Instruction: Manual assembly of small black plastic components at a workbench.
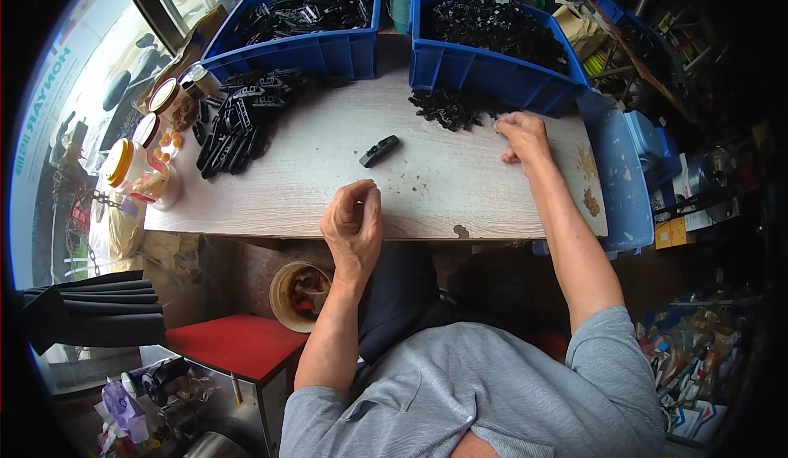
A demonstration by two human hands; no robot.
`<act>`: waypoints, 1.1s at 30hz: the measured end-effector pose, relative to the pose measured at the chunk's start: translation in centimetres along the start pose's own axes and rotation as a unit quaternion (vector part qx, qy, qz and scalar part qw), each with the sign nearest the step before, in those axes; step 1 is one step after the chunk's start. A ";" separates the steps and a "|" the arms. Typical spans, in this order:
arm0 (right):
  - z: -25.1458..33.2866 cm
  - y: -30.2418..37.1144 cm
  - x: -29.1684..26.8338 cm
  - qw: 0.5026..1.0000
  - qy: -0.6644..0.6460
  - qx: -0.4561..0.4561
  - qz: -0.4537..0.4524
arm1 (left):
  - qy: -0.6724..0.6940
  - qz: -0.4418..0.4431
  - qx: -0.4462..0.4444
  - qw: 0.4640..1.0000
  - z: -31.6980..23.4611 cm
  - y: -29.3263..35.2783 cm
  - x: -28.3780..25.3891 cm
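Note:
On the pale wood-grain table lies a single long black plastic part (pixel 379 151), slightly right of the line of my left hand. My left hand (pixel 353 222) is raised at the table's front edge with its fingers curled in; anything inside them is hidden. Farther right, my right hand (pixel 525 138) is over the table beside a small heap of little black parts (pixel 447 109). Its thumb and fingers are drawn together, and whether a small part is between them I cannot make out. A larger pile of long black parts (pixel 238 125) lies on the left.
Two blue bins stand at the back: the left bin (pixel 295 57) holds long black parts, the right bin (pixel 492 76) small ones. Lidded jars (pixel 139 175) line the table's left edge. A round bucket (pixel 283 298) and a red-topped cabinet (pixel 234 347) stand below the front edge.

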State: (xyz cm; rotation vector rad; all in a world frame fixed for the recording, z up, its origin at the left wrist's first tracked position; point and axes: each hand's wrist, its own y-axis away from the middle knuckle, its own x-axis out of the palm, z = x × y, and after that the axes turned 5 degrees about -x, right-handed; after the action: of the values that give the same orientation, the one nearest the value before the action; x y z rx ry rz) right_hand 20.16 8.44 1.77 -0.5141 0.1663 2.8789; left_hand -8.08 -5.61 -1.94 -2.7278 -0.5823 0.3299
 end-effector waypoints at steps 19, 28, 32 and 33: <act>-0.5 7.9 1.5 0.970 -0.173 -0.027 0.166 | 0.222 0.259 -0.307 0.888 -2.7 -3.8 11.3; -0.1 9.7 2.7 0.968 -0.195 -0.057 0.144 | 0.246 0.198 -0.306 0.898 -2.7 -2.7 9.7; -0.5 9.6 2.9 0.956 -0.232 -0.066 0.169 | -0.054 0.003 0.038 0.998 -2.2 -2.3 6.7; -0.5 9.7 2.8 0.955 -0.233 -0.067 0.169 | -0.132 -0.018 0.089 0.987 -2.0 -3.3 5.3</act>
State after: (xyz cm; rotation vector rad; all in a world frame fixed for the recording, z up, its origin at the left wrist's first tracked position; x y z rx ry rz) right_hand 15.53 -0.49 1.01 0.2075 -0.0203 3.2606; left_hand -3.96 -1.05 0.30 -2.5175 -0.6361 0.7053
